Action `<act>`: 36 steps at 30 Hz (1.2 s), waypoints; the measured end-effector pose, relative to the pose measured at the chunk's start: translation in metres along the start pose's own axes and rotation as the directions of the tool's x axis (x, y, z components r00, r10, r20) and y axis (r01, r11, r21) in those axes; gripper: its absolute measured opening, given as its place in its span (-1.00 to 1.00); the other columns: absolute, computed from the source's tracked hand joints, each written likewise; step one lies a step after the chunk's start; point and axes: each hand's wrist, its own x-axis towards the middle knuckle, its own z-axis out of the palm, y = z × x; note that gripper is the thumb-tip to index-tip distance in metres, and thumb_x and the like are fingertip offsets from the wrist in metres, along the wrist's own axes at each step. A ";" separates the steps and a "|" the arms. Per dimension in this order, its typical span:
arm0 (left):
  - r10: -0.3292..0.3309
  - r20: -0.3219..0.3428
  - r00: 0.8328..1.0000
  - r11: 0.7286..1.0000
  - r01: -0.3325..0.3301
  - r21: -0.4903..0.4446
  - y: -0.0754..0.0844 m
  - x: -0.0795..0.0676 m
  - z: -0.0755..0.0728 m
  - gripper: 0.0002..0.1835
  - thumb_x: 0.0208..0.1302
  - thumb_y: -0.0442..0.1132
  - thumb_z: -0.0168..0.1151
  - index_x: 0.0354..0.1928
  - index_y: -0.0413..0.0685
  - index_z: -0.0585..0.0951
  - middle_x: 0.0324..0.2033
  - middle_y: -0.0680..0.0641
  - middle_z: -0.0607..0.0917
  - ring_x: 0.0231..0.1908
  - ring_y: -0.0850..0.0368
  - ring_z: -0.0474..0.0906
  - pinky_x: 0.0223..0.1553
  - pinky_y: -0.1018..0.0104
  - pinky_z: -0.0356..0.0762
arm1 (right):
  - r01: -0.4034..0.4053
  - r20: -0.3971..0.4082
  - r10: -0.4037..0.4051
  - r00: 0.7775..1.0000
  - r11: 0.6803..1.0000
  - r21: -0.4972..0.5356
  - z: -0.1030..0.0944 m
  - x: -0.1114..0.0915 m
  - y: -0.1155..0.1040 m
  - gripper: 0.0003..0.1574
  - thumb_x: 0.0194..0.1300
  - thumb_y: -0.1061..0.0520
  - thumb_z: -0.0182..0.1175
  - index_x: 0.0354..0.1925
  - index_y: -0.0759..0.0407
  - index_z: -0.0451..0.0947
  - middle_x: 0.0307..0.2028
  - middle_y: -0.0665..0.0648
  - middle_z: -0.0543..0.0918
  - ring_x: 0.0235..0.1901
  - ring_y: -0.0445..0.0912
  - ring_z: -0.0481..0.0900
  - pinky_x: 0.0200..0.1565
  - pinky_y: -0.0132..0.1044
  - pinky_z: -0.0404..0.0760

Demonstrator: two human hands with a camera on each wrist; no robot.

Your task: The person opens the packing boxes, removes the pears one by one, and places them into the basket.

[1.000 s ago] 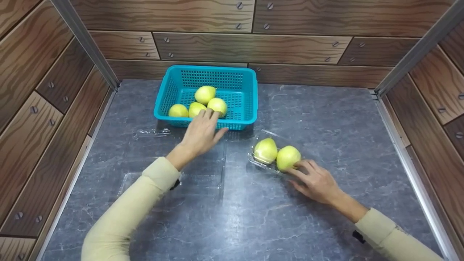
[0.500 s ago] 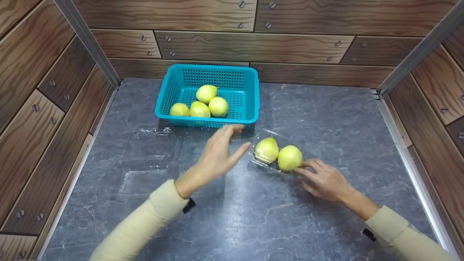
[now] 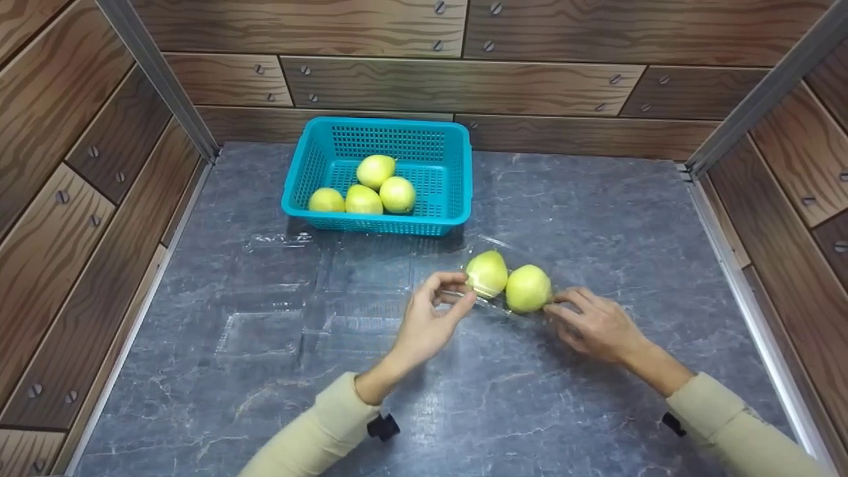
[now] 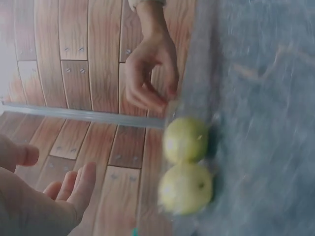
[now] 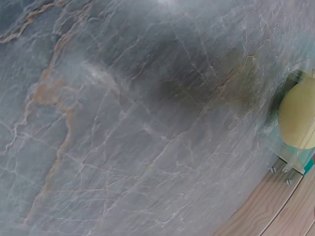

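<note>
Two yellow-green pears, a left one (image 3: 487,273) and a right one (image 3: 528,289), sit side by side in a clear plastic container (image 3: 491,305) on the table. My left hand (image 3: 427,321) is at the container's left end, thumb and fingers apart; the left wrist view shows this hand (image 4: 54,199) with an open gap between them. At the opposite end, my right hand (image 3: 596,324) pinches the container's edge, thumb and fingertips close together. One pear (image 5: 298,115) shows at the border of the right wrist view, where the right hand is out of sight.
Behind stands a teal basket (image 3: 377,224) with several pears inside. Several clear plastic containers (image 3: 262,331) lie on the grey marbled table (image 3: 530,424) at left. Wood-patterned walls (image 3: 457,89) and metal posts (image 3: 159,79) enclose the table.
My left hand has moved from the basket's front, right and toward me, to the container's left end. My right hand has shifted slightly right along the container's edge. The pears stay put.
</note>
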 end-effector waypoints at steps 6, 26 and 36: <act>-0.146 0.009 0.989 0.963 0.144 -0.226 -0.029 -0.001 0.016 -0.58 0.47 -0.33 0.26 0.21 -0.50 0.47 0.01 -0.36 0.66 -0.19 0.15 0.70 -0.01 0.27 0.83 | -0.005 -0.018 0.006 1.000 1.000 0.019 0.003 -0.003 0.001 -0.69 0.22 0.17 0.17 -0.09 0.16 0.73 -0.16 0.18 0.74 -0.19 0.04 0.71 -0.38 -0.15 0.79; -0.484 -0.019 0.875 0.765 0.412 -0.494 -0.083 0.008 0.053 -0.63 0.43 -0.39 0.24 0.18 -0.40 0.44 -0.18 -0.14 0.74 -0.34 0.20 0.73 -0.06 0.22 0.85 | 0.006 -0.068 -0.006 0.998 1.000 0.003 0.009 -0.007 0.008 -0.78 0.26 0.19 0.13 -0.21 0.19 0.69 -0.20 0.18 0.76 -0.26 0.03 0.72 -0.40 -0.16 0.76; -0.488 -0.048 0.872 0.746 0.387 -0.541 -0.095 0.017 0.064 -0.65 0.38 -0.45 0.26 0.14 -0.35 0.44 -0.22 -0.13 0.74 -0.38 0.20 0.72 -0.11 0.24 0.86 | 0.036 -0.067 -0.036 0.997 0.999 -0.005 0.012 -0.008 0.009 -0.77 0.24 0.21 0.12 -0.22 0.20 0.69 -0.21 0.17 0.75 -0.25 0.04 0.72 -0.39 -0.16 0.77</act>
